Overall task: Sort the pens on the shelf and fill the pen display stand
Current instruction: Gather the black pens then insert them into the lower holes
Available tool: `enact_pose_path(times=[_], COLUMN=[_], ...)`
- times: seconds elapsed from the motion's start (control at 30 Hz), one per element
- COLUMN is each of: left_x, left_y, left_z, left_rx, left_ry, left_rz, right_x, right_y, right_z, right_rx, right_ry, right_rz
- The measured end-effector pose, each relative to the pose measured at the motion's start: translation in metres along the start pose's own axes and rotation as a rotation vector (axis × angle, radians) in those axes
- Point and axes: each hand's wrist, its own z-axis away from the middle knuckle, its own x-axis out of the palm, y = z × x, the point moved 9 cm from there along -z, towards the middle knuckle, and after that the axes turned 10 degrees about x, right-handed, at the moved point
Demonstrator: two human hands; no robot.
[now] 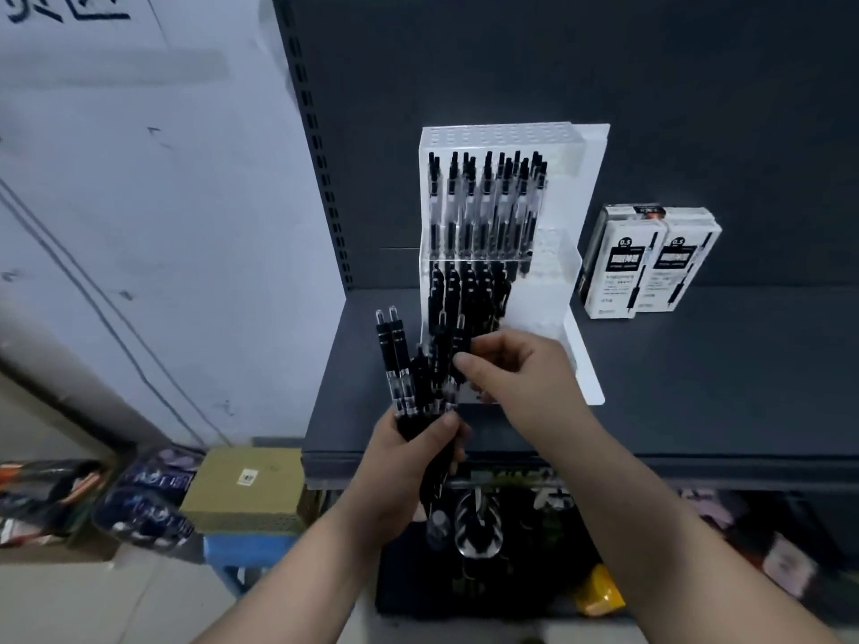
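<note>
1. Our left hand (404,462) grips a bundle of black pens (395,364) upright, above the shelf (720,388) front edge.
2. Our right hand (520,374) pinches one pen (460,339) near the bundle's top.
3. The white display stand (578,178) sits on the shelf just behind, with pens in both its tiers.
4. Two pen boxes (650,262) stand to its right.

The scene is dimly lit, with a cool bluish cast. The white pen display stand (576,178) is rendered brightest and slightly washed out along its top. Left of the stand, the wall (162,202) is bent by wide-angle distortion. Below the stand, the hanging goods (479,527) are blurred and sunk in shadow.
</note>
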Motion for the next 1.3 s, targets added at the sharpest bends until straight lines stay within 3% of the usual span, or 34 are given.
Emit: enact_pose_path(times=[0.2,0.33,0.43,0.9,1.07,1.2,1.3], left_x=[0.012,-0.006,-0.02,-0.014,-0.009,-0.001,0.003], left_y=[-0.006,-0.009,-0.007,-0.001,-0.004,-0.005,-0.008], left_z=[0.003,0.004,0.003,0.005,0.007,0.009,0.009], left_rx=[-0.072,-0.086,-0.053,-0.021,-0.078,-0.102,-0.096], left_ry=[-0.051,0.092,0.144,0.13,0.118,0.067,0.049], left_rz=[0.058,-0.004,-0.098,-0.067,0.03,0.073,0.033], right_x=[-0.009,-0.068,-0.091,-0.042,-0.046,-0.011,-0.003], right_y=[0.01,-0.03,-0.055,0.0,-0.004,0.005,0.01], right_z=[0.006,0.006,0.0,-0.041,-0.014,0.011,0.012], right_rx=[0.145,-0.09,-0.269,-0.206,-0.199,-0.082,-0.003], right_ry=[-0.02,0.285,0.493,0.444,0.458,0.191,0.124], right_rz=[-0.192,-0.291,-0.161,0.309,0.159,0.089,0.082])
